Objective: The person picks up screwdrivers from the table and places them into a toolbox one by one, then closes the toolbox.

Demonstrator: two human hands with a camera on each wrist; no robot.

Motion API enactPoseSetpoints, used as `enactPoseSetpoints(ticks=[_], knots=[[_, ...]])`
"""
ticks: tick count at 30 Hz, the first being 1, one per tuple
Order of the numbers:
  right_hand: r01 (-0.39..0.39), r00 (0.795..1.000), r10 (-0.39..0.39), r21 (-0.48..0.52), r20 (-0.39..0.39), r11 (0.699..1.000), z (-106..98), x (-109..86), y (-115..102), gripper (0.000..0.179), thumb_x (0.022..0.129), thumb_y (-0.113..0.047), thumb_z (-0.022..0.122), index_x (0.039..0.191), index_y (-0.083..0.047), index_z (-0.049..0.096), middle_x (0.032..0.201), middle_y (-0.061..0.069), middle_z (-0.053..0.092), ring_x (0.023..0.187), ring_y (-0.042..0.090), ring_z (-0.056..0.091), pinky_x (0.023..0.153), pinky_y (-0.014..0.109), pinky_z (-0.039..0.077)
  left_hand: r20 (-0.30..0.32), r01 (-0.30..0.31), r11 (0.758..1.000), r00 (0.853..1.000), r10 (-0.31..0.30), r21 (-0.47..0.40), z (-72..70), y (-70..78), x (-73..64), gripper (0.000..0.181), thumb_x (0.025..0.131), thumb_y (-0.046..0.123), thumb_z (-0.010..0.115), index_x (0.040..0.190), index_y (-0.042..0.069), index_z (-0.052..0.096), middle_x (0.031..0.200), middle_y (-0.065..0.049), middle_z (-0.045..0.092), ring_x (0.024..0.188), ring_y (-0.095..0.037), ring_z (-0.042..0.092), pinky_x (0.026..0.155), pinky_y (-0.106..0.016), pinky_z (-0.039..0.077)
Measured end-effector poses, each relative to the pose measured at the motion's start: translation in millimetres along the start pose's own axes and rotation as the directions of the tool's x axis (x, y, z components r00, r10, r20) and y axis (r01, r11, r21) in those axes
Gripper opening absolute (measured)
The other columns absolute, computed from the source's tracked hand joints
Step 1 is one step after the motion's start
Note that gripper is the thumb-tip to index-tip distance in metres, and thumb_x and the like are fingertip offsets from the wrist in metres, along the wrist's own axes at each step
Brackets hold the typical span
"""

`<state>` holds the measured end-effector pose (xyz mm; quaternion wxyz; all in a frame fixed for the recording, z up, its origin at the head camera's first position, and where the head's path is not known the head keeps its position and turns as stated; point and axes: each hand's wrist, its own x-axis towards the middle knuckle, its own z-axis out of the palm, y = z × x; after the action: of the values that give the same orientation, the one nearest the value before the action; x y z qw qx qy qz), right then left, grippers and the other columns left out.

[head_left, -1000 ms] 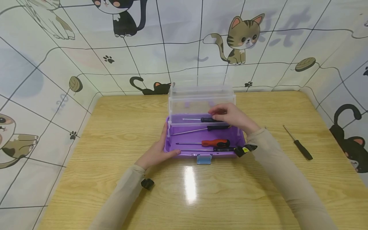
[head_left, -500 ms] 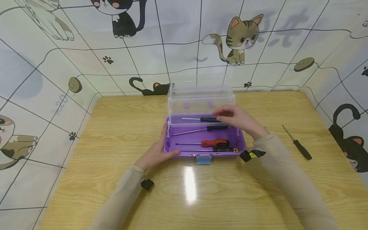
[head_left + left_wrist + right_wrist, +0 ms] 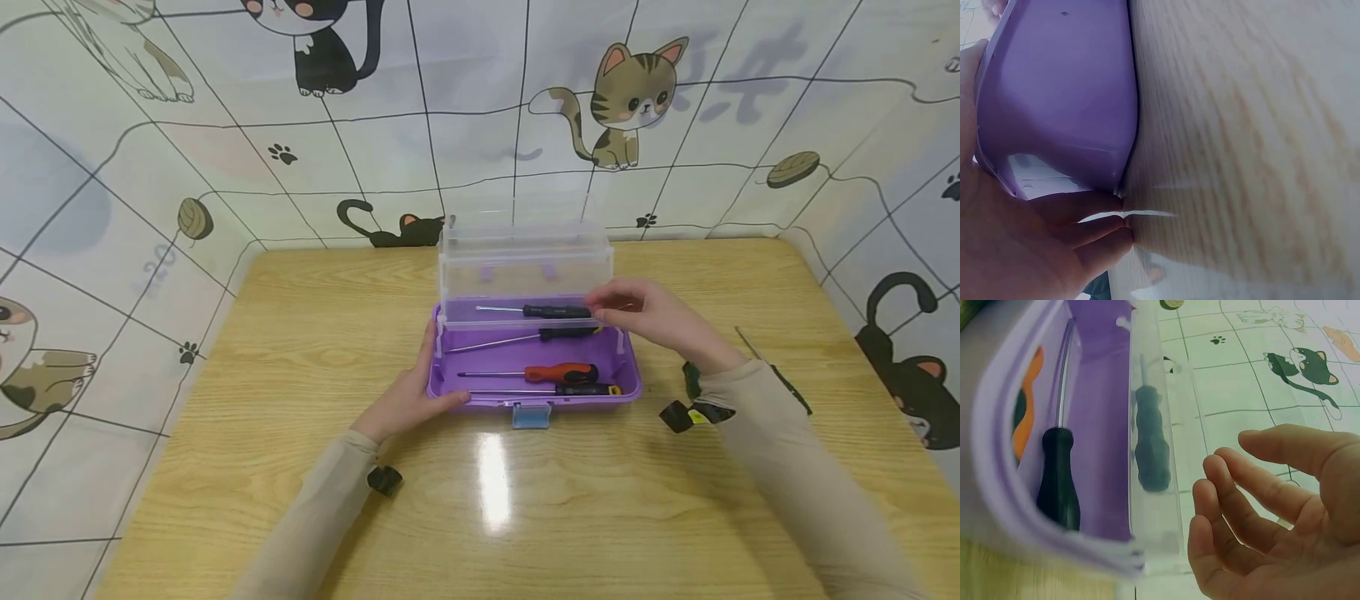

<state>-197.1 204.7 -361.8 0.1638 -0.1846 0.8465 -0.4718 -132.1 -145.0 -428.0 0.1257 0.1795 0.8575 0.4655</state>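
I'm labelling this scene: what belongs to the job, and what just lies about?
Seemingly the job's: purple box, held by left hand; red screwdriver and three black-handled ones inside.

Perhaps lying about: loose screwdriver on the table; partly hidden dark-green thing.

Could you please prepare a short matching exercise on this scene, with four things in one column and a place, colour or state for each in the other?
Column one
1. Red-and-black screwdriver
2. Latch
3. Lid
4. Left hand

Column two
A. Clear, standing raised
B. Touching the left end of the purple box
C. Light blue, on the front of the box
D. Lying inside the box

Right pairs: 1-D, 2-C, 3-A, 4-B
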Motion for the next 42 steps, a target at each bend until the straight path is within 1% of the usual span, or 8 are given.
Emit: enactPoseSetpoints(ticks=[5,12,18,25,29,34,36,42], knots=[[-0.02,0.999,0.017,-0.064,-0.045,0.998,-6,-17.0,5,0.03,0.088,-0.025,0.057,0.112,-0.008,0.06,0.109,0.007,0.059,0.097,0.016,0.054,0.083,0.033,0.043,-0.018,0.009,1.0,1.0,-0.009,0.027,5.1,-22.9,5.7,0.114,0.072,0.043,0.071,0.138,0.031,-0.02,0.146,-0.011,0.011,0.118,-0.037,0.037,0.098,-0.046,0.028],[-0.061,0.996,0.053,-0.126,-0.066,0.99,-16,-35.4,20,0.035,0.088,-0.029,0.056,0.117,-0.009,0.057,0.113,0.008,0.057,0.101,0.017,0.052,0.082,0.028,0.043,-0.031,0.049,0.999,0.998,-0.048,0.008,6.5,-23.3,5.1,0.114,0.068,0.051,0.07,0.139,0.035,-0.017,0.142,-0.015,0.024,0.116,-0.033,0.042,0.096,-0.045,0.032],[-0.106,0.989,0.095,-0.103,-0.112,0.989,-26,-53.1,35,0.034,0.089,-0.03,0.055,0.116,-0.01,0.057,0.112,0.007,0.058,0.096,0.01,0.054,0.074,0.021,0.045,-0.032,0.041,0.999,0.999,-0.041,0.002,7.9,-23.2,6.5,0.114,0.068,0.051,0.07,0.139,0.034,-0.017,0.143,-0.014,0.025,0.115,-0.032,0.043,0.095,-0.044,0.032],[-0.16,0.977,0.145,-0.089,-0.157,0.983,-37,-75.1,51,0.036,0.09,-0.03,0.053,0.118,-0.009,0.055,0.112,0.006,0.057,0.093,0.006,0.054,0.074,0.017,0.044,-0.028,0.051,0.999,0.998,-0.051,0.0,7.7,-23.8,7.6,0.113,0.069,0.052,0.07,0.139,0.036,-0.017,0.14,-0.016,0.03,0.114,-0.032,0.045,0.095,-0.045,0.033],[-0.201,0.964,0.174,-0.123,-0.201,0.972,-45,-89.0,59,0.039,0.09,-0.033,0.052,0.121,-0.009,0.054,0.115,0.007,0.056,0.093,-0.001,0.051,0.072,0.014,0.041,-0.034,0.047,0.999,0.998,-0.047,0.001,7.2,-24.7,7.2,0.114,0.068,0.051,0.071,0.139,0.036,-0.017,0.143,-0.012,0.024,0.115,-0.033,0.043,0.095,-0.045,0.032],[-0.21,0.956,0.17,-0.154,-0.24,0.965,-56,-108.6,71,0.039,0.091,-0.03,0.051,0.122,-0.006,0.052,0.112,-0.007,0.055,0.093,-0.007,0.047,0.07,0.012,0.04,-0.042,0.027,1.0,0.999,-0.028,-0.008,6.8,-25.5,6.3,0.115,0.067,0.05,0.072,0.139,0.034,-0.017,0.144,-0.01,0.022,0.116,-0.033,0.041,0.095,-0.046,0.032],[-0.221,0.95,0.18,-0.142,-0.253,0.965,-61,-115.7,77,0.04,0.091,-0.03,0.051,0.123,-0.005,0.051,0.11,-0.014,0.053,0.093,-0.008,0.046,0.07,0.01,0.039,-0.041,0.031,1.0,0.999,-0.031,-0.006,6.6,-25.2,5.6,0.115,0.067,0.05,0.072,0.139,0.035,-0.017,0.143,-0.012,0.024,0.116,-0.033,0.042,0.095,-0.047,0.032],[-0.226,0.932,0.197,-0.06,-0.305,0.972,-72,-133.2,94,0.039,0.092,-0.023,0.049,0.124,0.0,0.048,0.105,-0.021,0.055,0.09,-0.008,0.049,0.07,0.007,0.04,-0.028,0.041,0.999,0.999,-0.04,0.007,6.7,-23.0,4.4,0.113,0.069,0.05,0.07,0.139,0.035,-0.018,0.143,-0.013,0.025,0.115,-0.033,0.043,0.095,-0.046,0.033]])
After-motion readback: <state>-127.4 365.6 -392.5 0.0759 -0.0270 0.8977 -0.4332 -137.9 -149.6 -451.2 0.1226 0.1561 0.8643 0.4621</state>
